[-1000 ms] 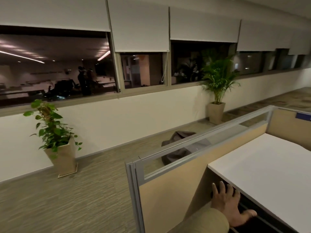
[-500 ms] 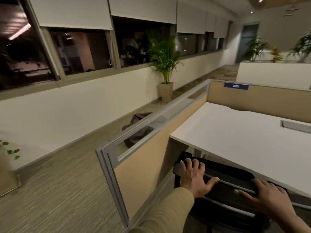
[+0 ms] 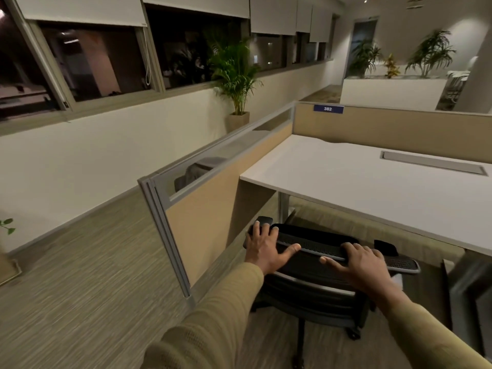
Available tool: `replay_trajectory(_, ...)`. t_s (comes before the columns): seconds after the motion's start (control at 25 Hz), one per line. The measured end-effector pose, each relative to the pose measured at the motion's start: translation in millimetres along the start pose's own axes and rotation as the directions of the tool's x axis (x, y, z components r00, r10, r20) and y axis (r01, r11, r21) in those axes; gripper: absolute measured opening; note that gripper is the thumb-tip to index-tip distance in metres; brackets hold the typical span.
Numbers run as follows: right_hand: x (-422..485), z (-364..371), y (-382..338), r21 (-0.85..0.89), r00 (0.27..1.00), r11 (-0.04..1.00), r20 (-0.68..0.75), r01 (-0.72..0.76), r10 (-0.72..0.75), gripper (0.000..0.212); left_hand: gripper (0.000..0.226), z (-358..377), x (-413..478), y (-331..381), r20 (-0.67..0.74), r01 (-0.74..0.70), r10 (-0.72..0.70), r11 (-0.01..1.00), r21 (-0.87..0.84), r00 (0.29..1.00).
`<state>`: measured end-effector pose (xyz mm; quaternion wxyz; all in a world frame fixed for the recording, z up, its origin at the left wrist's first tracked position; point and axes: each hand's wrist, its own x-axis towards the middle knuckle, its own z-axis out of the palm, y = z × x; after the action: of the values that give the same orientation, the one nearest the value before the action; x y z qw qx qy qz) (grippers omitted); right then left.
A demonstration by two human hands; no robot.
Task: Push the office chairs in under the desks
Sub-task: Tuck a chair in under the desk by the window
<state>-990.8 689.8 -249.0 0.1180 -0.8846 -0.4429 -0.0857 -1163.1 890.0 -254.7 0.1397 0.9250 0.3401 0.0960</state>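
Observation:
A black mesh office chair (image 3: 316, 272) stands in front of a white desk (image 3: 372, 179), its backrest top just short of the desk's front edge. My left hand (image 3: 266, 249) lies on the left end of the backrest's top edge, fingers spread over it. My right hand (image 3: 362, 265) grips the top edge further right, thumb pointing left. Both armrests show beyond the backrest, near the desk edge. The chair's base and a caster (image 3: 352, 334) show below on the carpet.
A beige partition with a glass strip (image 3: 213, 187) walls the desk's left side; another with a blue tag 382 (image 3: 328, 108) runs behind. A dark bean bag (image 3: 191, 171) lies beyond the partition. A potted palm (image 3: 237, 75) stands by the window wall. Carpeted aisle at left.
My view has swung right and down onto the desk. My right hand has come in and both hands now rest on the chair's backrest, which stands further out from under the desk edge.

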Motion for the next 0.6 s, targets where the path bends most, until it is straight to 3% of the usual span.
replay_trajectory(0.24,-77,-24,11,-0.065,0.983,0.997,-0.176,0.051,-0.062,0.089,0.099,1,-65,32,-0.195,-0.045,0.056,0.997,0.064,0.979)
replay_trajectory(0.6,-149,-43,34,-0.082,0.969,0.996,-0.242,0.027,-0.046,0.074,0.089,21,-114,64,-0.356,-0.123,0.137,0.991,0.060,0.925)
